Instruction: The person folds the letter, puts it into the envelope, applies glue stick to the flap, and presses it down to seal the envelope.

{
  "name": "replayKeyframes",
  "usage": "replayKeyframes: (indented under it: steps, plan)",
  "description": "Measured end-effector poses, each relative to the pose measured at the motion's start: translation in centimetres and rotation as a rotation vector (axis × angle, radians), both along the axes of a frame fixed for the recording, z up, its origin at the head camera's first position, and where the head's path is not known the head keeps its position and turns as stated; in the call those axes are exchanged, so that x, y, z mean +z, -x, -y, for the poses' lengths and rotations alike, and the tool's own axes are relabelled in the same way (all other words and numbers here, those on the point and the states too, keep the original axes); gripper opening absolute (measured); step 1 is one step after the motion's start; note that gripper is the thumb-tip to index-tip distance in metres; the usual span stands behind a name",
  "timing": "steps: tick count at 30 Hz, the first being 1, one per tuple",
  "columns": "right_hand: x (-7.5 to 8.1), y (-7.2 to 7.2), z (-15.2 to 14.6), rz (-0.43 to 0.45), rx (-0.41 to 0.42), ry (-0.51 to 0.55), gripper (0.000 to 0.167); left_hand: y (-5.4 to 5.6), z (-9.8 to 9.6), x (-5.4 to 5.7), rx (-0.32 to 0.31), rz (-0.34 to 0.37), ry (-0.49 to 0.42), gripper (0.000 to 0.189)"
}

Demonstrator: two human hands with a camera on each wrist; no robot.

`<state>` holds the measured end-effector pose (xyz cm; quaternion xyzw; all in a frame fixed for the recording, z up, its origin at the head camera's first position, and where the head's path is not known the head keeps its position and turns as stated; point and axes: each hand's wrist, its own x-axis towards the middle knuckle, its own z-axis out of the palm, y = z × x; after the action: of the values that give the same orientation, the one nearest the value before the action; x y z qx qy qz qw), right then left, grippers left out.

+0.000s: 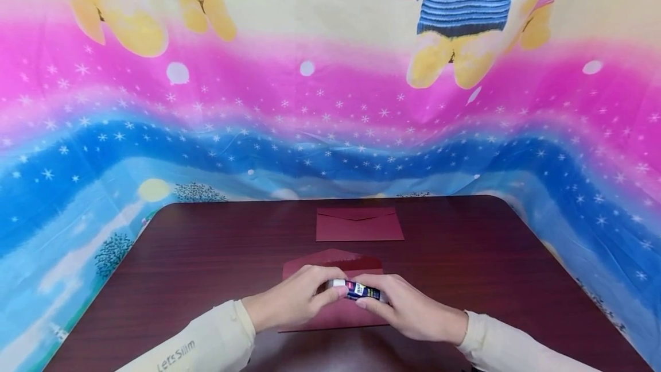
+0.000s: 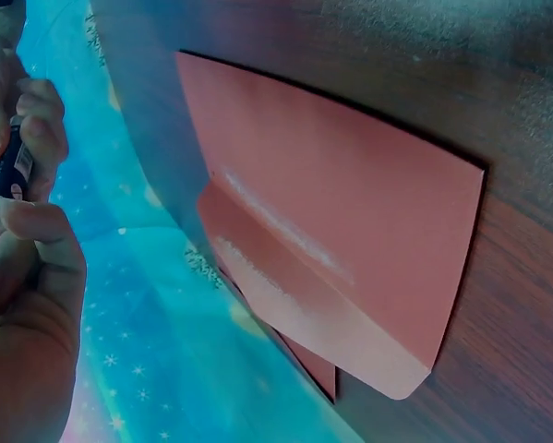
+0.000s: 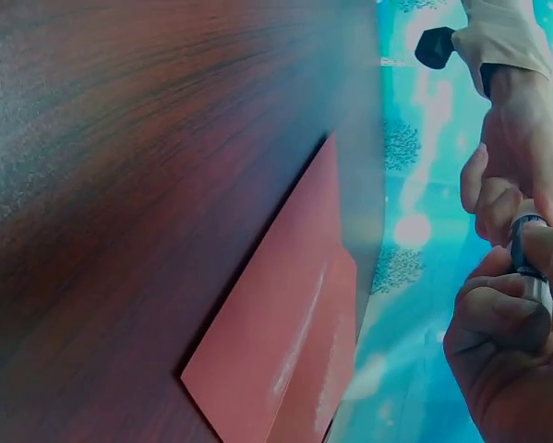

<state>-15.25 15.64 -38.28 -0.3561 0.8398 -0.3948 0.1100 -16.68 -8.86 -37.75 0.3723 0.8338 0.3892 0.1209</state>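
A dark-labelled glue stick (image 1: pixel 361 290) with a pale end lies level between my two hands. My left hand (image 1: pixel 294 300) pinches its pale end with thumb and fingers. Around the dark barrel, my right hand (image 1: pixel 410 306) is curled. Beneath both hands is a red envelope (image 2: pixel 368 175), its flap (image 2: pixel 341 337) unfolded away from me. Whitish glue streaks (image 2: pixel 281 221) run along the envelope beside the fold, with a second band on the flap. In the head view the hands hide part of this envelope.
Another red envelope (image 1: pixel 358 228), flap folded down, lies farther back on the dark wooden table (image 1: pixel 217 257). A printed cloth (image 1: pixel 330 154) with snowflakes and bears hangs behind the table and along its sides.
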Motion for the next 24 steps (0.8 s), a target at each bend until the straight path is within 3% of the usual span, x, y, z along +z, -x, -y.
replayKeyframes:
  steps: [7, 16, 24]
  plan:
    - [0.48, -0.55, 0.29, -0.005, -0.037, -0.006, 0.021, 0.21, -0.04, 0.66, -0.016, 0.072, -0.013, 0.020]
    - [0.72, -0.90, 0.45, -0.054, -0.057, -0.029, 0.018, 0.32, 0.01, 0.91, -0.021, 0.113, -0.049, 0.022]
    - [0.41, -1.01, 0.42, -0.123, -0.079, -0.036, 0.017, 0.46, 0.09, 0.91, -0.038, 0.232, -0.112, 0.025]
